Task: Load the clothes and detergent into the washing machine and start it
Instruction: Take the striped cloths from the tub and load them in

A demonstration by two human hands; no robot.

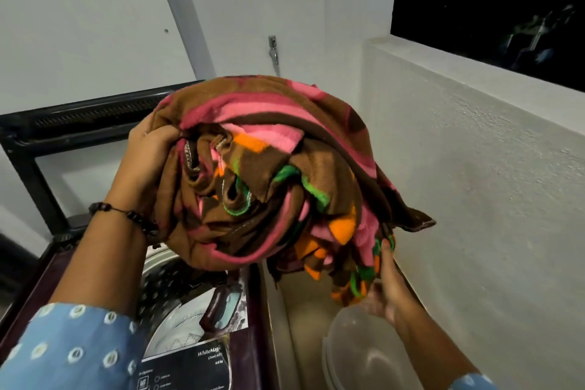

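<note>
A big bundled blanket (269,168), brown with pink, orange and green patches, hangs in the air above the top-loading washing machine (221,364). My left hand (148,149) grips the bundle's upper left side, fingers dug into the folds. My right hand (387,282) holds the hanging lower right end from below. The machine's lid (79,123) stands raised at the back left. Below the bundle the steel drum (171,301) is open, and I cannot tell what lies inside it. No detergent is in view.
A translucent plastic tub (364,355) sits low on the right between the machine and a rough white wall (474,199). A tap (273,49) is on the back wall. A dark window opening (490,9) is at the upper right.
</note>
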